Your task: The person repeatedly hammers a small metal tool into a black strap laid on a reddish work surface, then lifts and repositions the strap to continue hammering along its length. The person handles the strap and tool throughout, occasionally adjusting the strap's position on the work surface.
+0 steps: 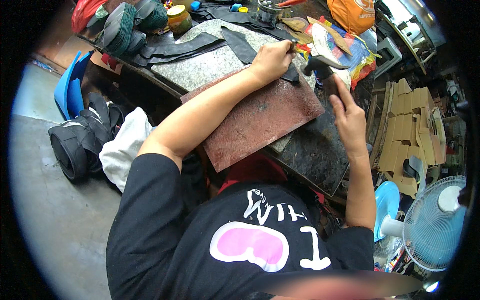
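My left hand point(272, 61) is closed in a fist over the far part of a reddish-brown slab point(260, 112). It grips a short metal punch-like tool point(293, 44), whose small dark end shows above the fist; the rest is hidden. Beneath that fist, a piece of black leather point(291, 75) lies at the slab's far edge. My right hand point(347, 117) is wrapped round the wooden handle of a hammer point(325, 64). The dark hammer head is raised to the right of my left hand, apart from the tool.
Black leather strips point(187, 49) lie on a grey stone slab point(175, 70). Behind are a yellow-lidded jar point(179, 20), a tool-filled tin point(268, 14) and an orange bag point(352, 14). Dark wound rolls point(119, 30) sit far left. A fan point(434, 222) and cardboard pieces point(407, 130) stand right.
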`<act>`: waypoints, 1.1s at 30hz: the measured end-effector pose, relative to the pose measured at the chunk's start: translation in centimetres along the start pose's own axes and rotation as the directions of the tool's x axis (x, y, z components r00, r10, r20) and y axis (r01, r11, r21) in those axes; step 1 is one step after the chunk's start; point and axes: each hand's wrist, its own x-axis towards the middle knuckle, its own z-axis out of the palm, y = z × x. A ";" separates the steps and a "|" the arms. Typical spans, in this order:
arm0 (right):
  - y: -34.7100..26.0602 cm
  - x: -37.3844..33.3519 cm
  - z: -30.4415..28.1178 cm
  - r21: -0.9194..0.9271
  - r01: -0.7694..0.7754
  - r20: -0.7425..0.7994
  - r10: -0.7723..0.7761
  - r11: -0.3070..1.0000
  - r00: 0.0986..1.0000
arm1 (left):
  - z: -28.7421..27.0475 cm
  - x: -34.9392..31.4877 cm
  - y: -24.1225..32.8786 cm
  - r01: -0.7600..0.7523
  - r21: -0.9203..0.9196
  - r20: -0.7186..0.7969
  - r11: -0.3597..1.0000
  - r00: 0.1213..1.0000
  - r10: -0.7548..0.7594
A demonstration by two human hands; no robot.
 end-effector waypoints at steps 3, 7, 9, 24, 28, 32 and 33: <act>-0.4 -1.1 1.1 -0.146 0.156 0.067 -0.148 0.977 0.987 | 0.1 0.1 -0.1 0.121 -0.184 -0.035 0.975 0.991 -0.130; 0.1 -1.5 2.0 -0.136 0.018 0.029 -0.014 0.991 0.999 | -0.5 1.0 -0.7 0.409 -0.730 0.134 0.548 0.872 -0.471; 1.4 -1.4 1.5 -0.043 -0.078 0.060 0.080 0.996 0.995 | -1.8 1.8 -1.4 0.364 -0.807 0.164 0.466 0.895 -0.414; 4.5 -1.3 0.1 -0.426 0.179 -0.072 -0.231 0.887 0.970 | -9.3 1.4 -10.5 0.098 0.704 0.058 0.703 0.979 -0.195; 0.4 2.0 3.3 -0.359 0.436 0.000 -0.467 0.825 0.884 | -8.2 1.4 -10.3 0.055 0.675 -0.013 0.736 0.998 -0.063; -2.0 5.3 6.6 -0.309 0.523 0.108 -0.517 0.794 0.849 | -7.5 1.1 -10.5 -0.111 0.674 0.161 0.731 0.987 0.002; -2.2 6.0 7.1 -0.292 0.527 0.143 -0.508 0.799 0.849 | -7.4 1.0 -10.6 -0.134 0.676 0.184 0.725 0.983 0.009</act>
